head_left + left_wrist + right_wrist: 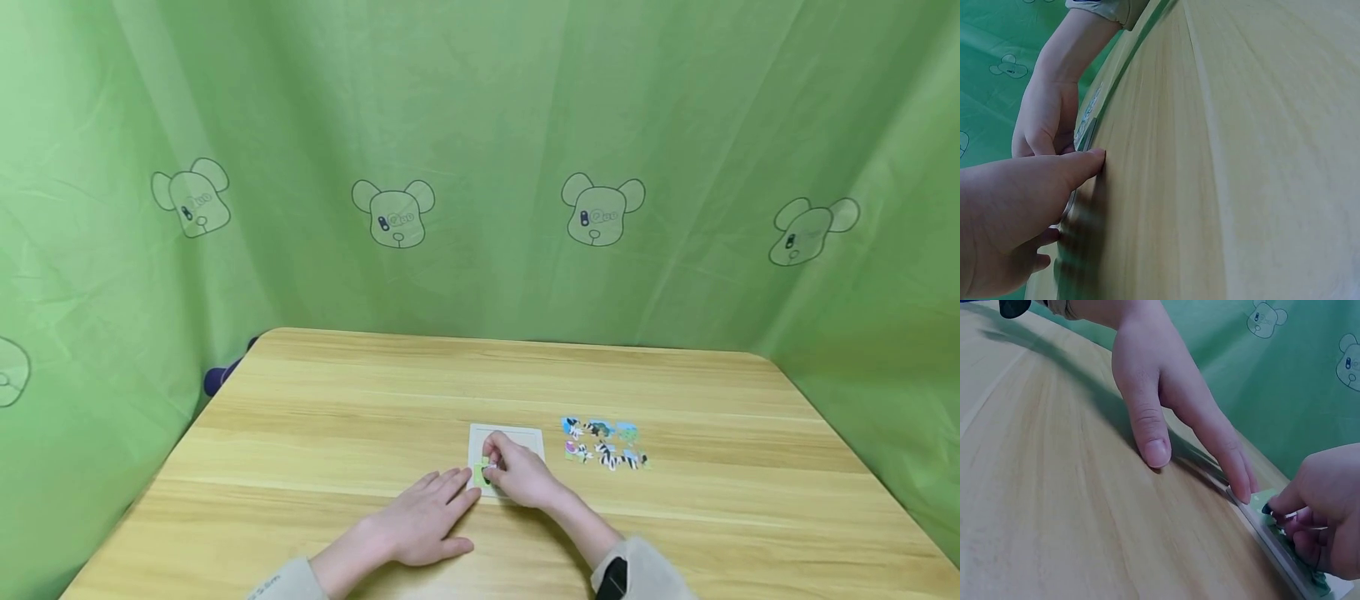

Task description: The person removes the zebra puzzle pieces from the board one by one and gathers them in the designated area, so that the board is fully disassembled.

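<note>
A pale square puzzle tray [517, 431] lies on the table, with a green piece [478, 477] in its lower left corner. My left hand [423, 518] rests flat beside it, fingertips at the tray's left edge; in the right wrist view the left hand's [1169, 381] fingers touch the tray's rim [1267, 542]. Over the tray, my right hand [525, 475] pinches a small green and dark piece at the lower left, mostly covered by curled fingers. The right wrist view shows the right hand [1334, 509] low over the tray. In the left wrist view, the left thumb [1088, 164] touches the tabletop.
Several loose puzzle pieces [606, 455] with zebra stripes, blue and green parts lie in two rows right of the tray. The wooden table [337, 400] is enclosed by a green curtain [487, 283] with bear-head drawings. A dark purple object [216, 380] shows beyond the left edge.
</note>
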Demonstrator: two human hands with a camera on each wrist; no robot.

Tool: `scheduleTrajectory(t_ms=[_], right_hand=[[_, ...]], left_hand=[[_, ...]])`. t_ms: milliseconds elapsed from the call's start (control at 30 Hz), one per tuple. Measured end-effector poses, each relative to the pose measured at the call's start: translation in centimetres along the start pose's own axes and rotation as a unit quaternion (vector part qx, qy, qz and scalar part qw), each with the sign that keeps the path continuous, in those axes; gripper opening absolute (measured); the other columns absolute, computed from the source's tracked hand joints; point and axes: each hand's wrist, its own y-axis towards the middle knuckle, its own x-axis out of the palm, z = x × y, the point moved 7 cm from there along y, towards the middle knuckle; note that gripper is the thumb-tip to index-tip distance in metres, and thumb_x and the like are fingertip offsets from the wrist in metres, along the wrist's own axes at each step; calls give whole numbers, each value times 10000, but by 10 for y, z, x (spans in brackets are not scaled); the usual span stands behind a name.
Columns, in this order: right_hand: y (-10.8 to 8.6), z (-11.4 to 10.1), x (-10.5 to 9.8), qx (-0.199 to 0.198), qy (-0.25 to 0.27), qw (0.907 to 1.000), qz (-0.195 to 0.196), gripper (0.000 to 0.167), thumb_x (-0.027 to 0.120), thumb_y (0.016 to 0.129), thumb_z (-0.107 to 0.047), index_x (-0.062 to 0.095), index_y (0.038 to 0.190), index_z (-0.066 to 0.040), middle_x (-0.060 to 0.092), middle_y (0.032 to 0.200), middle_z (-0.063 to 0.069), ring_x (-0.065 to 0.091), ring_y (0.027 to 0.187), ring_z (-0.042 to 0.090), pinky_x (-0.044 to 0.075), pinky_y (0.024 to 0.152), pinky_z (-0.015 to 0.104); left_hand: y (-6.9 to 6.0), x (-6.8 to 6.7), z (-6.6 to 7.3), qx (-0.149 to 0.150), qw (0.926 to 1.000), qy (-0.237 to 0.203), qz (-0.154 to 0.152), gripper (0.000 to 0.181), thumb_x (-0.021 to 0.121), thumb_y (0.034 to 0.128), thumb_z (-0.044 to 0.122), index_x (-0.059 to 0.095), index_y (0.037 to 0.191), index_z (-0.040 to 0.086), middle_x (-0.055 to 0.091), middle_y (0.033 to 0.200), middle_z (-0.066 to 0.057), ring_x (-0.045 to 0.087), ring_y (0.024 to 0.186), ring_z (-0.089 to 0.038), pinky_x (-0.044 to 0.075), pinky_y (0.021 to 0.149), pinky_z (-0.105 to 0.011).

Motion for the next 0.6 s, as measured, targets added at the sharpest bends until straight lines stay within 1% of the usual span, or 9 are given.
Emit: scheduleTrajectory(t_ms=[133,300,400,500,600], right_hand=[[-1,4,0,84,347,9992,156,139,608,834,-29,519,919,-93,492,749,-53,448,646,84,384,597,237],[-1,8,0,86,956,9952,191,136,612,836,-17,525,929,-65,501,740,-28,463,662,100,398,607,223],[-2,9,-1,62,1395,9901,155,140,617,837,-9,526,940,-36,503,747,-3,465,679,120,401,610,216],[-2,11,-3,111,1803,9835,32,149,613,841,0,523,960,-1,507,757,18,470,675,127,407,590,204],[-2,16,-5,218,2256,9739,-149,172,598,853,-1,510,995,36,516,762,28,481,650,128,423,552,198]], left_hand=[[0,0,0,-3,10000,-13,13,678,433,915,533,351,1429,97,240,1501,-142,248,1363,-269,240,1097,-426],[1,0,1,43,9999,86,94,680,442,910,533,363,1419,89,264,1494,-126,259,1360,-260,247,1093,-433],[2,-1,1,88,9997,184,162,677,452,907,529,376,1409,81,289,1486,-115,277,1353,-251,256,1089,-433],[3,-1,2,113,9995,231,178,675,457,906,525,380,1405,77,301,1481,-114,287,1349,-249,259,1088,-429],[3,-2,2,99,9996,211,138,679,455,907,526,374,1409,77,296,1483,-115,283,1351,-248,253,1091,-427]])
